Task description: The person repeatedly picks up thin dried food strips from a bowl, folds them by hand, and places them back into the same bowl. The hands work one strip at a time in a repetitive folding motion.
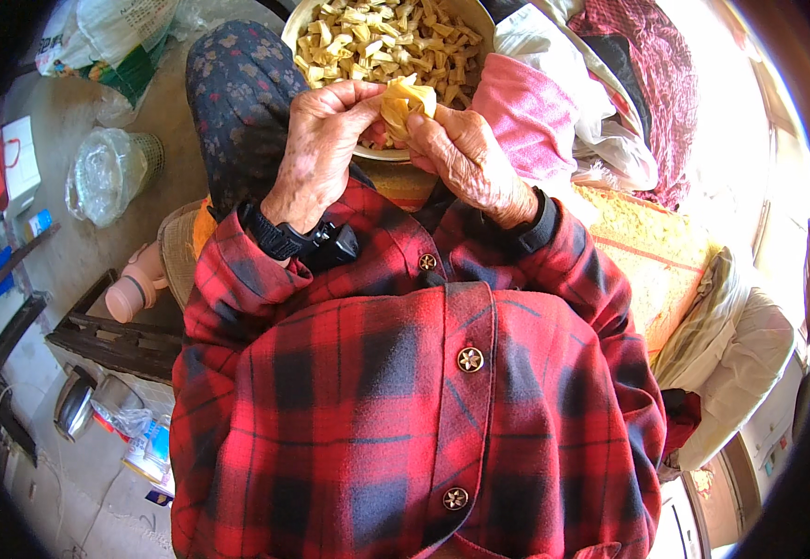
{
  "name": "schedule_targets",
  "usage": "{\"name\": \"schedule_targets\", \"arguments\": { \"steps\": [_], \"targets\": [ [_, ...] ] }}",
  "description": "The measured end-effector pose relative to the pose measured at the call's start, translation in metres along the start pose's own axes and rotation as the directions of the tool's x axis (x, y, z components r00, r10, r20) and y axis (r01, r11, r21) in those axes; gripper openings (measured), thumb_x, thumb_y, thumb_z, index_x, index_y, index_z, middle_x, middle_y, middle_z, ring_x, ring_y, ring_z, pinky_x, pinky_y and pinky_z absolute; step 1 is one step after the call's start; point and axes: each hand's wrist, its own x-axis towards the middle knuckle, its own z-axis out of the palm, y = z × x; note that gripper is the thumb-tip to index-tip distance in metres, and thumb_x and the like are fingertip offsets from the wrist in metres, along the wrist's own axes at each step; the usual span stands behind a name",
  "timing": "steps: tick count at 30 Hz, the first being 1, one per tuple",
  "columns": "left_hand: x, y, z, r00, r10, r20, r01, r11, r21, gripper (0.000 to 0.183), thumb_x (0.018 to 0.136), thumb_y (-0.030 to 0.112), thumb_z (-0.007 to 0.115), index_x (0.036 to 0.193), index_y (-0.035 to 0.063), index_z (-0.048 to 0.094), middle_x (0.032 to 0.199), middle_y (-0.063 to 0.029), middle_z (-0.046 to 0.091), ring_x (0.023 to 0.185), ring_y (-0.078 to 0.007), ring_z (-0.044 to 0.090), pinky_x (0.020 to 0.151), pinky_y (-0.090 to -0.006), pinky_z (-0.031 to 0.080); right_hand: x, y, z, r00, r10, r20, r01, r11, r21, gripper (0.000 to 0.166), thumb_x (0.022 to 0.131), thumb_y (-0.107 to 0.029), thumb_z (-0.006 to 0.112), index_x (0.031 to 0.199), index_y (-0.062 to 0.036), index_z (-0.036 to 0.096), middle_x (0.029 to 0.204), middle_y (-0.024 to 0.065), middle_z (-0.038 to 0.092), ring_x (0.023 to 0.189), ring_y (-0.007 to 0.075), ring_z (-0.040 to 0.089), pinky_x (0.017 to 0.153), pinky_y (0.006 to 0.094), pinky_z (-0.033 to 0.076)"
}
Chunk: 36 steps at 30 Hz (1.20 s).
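Observation:
Between both hands, just over the near rim of a bowl, is a crumpled yellow piece [405,106] that looks like thin folded sheet or leaf. My left hand [331,143] pinches its left edge with thumb and fingertips. The thumb and fingers of my right hand [471,157] grip its lower right side. A wide metal bowl [292,28] lies beyond, full of many small knotted or folded yellow pieces [384,38] of similar colour. Some fingertips of both hands are hidden behind the held piece.
A pink towel [527,112] and white plastic bag [618,150] lie right of the bowl. At the left are a bag-lined wastebasket [115,171], a pink bottle [136,283] and a dark wooden frame [115,339]. A yellow-orange cloth [650,258] covers the seat at the right.

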Motion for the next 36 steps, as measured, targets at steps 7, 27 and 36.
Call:
{"name": "schedule_targets", "arguments": {
  "steps": [7,27,36],
  "targets": [
    [-0.017,0.024,0.006,0.953,0.234,0.193,-0.278,0.927,0.251,0.018,0.087,0.007,0.061,0.097,-0.0065,0.065,0.081,-0.0034,0.065,0.070,-0.0077,0.058,0.066,-0.0207,0.047,-0.003,-0.005,-0.003,0.999,0.031,-0.015,-0.030,0.997,0.072,0.030,0.100,-0.021,0.046,0.086,0.0045,0.055,0.061,0.0064,0.051,0.054,0.0124,0.046,0.050,0.0296,0.040],
    [-0.020,0.022,0.011,0.986,0.036,0.162,-0.003,0.980,-0.198,0.015,0.086,0.004,0.060,0.099,-0.0013,0.066,0.114,-0.0096,0.063,0.103,-0.0147,0.057,0.094,-0.0284,0.042,-0.002,-0.024,-0.004,0.998,0.016,0.057,-0.018,0.999,0.026,0.034,0.101,-0.028,0.042,0.092,0.0017,0.054,0.061,0.0046,0.050,0.052,0.0121,0.045,0.048,0.0294,0.039],
    [-0.030,0.030,0.013,0.924,0.029,0.381,0.170,0.862,-0.478,0.014,0.081,0.004,0.056,0.089,-0.0023,0.066,0.108,-0.0093,0.061,0.089,-0.0129,0.058,0.086,-0.0262,0.044,-0.009,-0.028,0.004,0.982,-0.183,0.038,0.184,0.982,-0.036,0.022,0.097,-0.016,0.051,0.101,0.0051,0.056,0.060,0.0168,0.051,0.050,0.0303,0.053,0.046,0.0370,0.040]
  ]
}}
